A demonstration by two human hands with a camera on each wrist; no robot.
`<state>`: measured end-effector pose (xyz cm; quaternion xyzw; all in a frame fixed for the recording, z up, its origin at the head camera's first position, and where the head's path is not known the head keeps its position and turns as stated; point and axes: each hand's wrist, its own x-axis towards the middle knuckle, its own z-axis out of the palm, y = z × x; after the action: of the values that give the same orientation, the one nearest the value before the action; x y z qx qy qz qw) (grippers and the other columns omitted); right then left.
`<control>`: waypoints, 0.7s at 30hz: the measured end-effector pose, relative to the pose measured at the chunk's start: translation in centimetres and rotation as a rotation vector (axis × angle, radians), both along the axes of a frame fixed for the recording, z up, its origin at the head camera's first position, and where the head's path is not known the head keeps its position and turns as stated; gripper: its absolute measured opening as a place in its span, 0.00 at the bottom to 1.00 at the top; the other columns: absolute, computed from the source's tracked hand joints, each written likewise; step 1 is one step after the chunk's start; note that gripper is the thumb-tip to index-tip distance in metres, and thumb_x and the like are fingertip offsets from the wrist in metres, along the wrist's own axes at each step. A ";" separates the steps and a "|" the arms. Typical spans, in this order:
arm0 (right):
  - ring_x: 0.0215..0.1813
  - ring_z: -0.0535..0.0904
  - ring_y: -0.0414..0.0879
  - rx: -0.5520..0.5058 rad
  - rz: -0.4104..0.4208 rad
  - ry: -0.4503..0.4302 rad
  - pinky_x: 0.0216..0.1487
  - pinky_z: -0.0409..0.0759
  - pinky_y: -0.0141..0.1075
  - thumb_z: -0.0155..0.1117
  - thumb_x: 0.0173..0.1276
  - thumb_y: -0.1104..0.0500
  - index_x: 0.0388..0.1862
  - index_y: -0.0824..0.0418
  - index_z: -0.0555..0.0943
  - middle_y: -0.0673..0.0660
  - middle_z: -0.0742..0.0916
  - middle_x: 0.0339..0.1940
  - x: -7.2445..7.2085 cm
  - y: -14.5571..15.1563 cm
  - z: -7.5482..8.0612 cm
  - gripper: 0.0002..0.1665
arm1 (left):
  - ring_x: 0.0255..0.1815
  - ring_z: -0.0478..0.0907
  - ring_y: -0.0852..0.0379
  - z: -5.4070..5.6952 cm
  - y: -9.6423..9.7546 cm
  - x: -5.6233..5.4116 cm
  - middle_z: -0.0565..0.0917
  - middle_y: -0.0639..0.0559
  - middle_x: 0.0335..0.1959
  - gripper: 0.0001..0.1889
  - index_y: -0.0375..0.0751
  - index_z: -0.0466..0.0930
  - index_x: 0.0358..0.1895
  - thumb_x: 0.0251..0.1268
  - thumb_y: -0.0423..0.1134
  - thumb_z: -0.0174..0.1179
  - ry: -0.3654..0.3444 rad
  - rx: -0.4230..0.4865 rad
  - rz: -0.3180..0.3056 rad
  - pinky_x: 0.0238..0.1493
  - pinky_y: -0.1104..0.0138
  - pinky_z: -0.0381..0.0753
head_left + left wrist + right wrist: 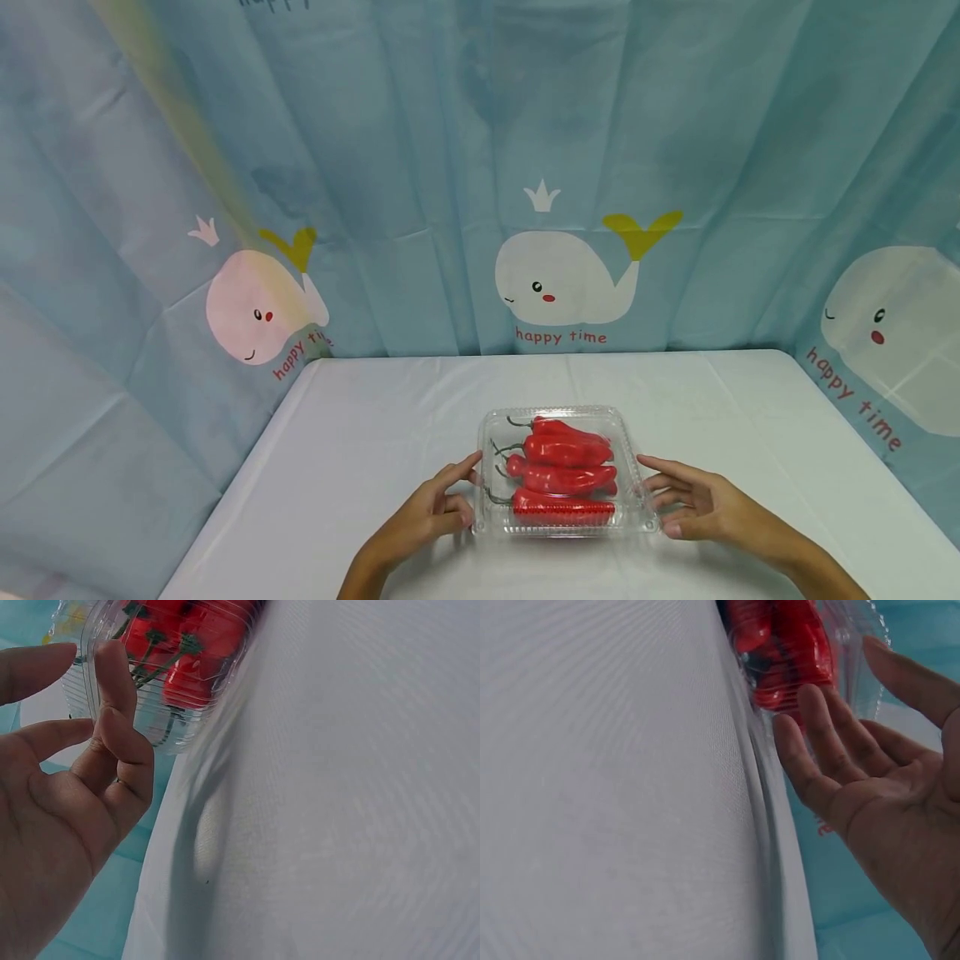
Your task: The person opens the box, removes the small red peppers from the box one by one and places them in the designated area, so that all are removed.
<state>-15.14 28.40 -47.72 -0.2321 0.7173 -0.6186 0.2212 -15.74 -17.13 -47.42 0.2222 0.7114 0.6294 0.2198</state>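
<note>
A clear plastic clamshell box (497,521) rests on the white table with several red peppers (566,479) inside, their thin green stems pointing left. Its lid looks lowered over them. At the box's left side is my left hand (427,508), fingertips at the rim and the other fingers loosely bent; in the left wrist view the thumb and fingers stand close around the rim, without a plain grip. My right hand (708,504) is at the right side, its fingers fairly straight and spread, tips touching or almost touching the wall. In the right wrist view its palm (900,802) faces the camera.
A white cloth (337,467) covers the table under the box. Behind and along both sides hangs a light blue curtain (405,167) printed with white whales (562,275). The table's back edge (405,358) meets the curtain.
</note>
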 end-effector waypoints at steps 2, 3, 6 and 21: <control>0.63 0.81 0.47 -0.006 0.002 -0.004 0.61 0.84 0.38 0.61 0.76 0.67 0.86 0.67 0.55 0.62 0.81 0.67 0.0 0.1 0.0 0.44 | 0.40 0.81 0.63 0.0 0.0 0.0 0.63 0.31 0.69 0.42 0.40 0.50 0.87 0.73 0.27 0.57 -0.003 0.002 -0.002 0.49 0.71 0.80; 0.63 0.82 0.47 -0.009 0.004 -0.001 0.61 0.84 0.38 0.61 0.76 0.67 0.86 0.68 0.55 0.63 0.81 0.66 0.0 0.1 0.0 0.44 | 0.40 0.81 0.63 0.0 0.0 0.0 0.63 0.31 0.70 0.42 0.40 0.50 0.87 0.72 0.28 0.57 -0.003 0.002 -0.003 0.49 0.71 0.80; 0.60 0.82 0.47 -0.031 0.008 -0.002 0.58 0.84 0.37 0.61 0.76 0.69 0.85 0.68 0.56 0.64 0.82 0.63 -0.1 0.1 0.0 0.43 | 0.39 0.81 0.63 0.0 0.0 0.0 0.63 0.31 0.70 0.43 0.40 0.50 0.87 0.71 0.28 0.57 0.000 0.001 -0.004 0.48 0.70 0.81; 0.56 0.85 0.51 -0.105 0.043 -0.049 0.53 0.87 0.39 0.59 0.75 0.71 0.86 0.65 0.53 0.67 0.85 0.58 -0.4 0.1 -0.6 0.45 | 0.38 0.82 0.63 0.0 0.2 0.0 0.64 0.33 0.69 0.42 0.41 0.51 0.87 0.70 0.29 0.56 -0.001 -0.051 0.035 0.47 0.70 0.81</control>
<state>-15.49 28.48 -48.32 -0.2436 0.6732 -0.6559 0.2394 -15.75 -16.92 -47.39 0.2038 0.7308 0.6150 0.2148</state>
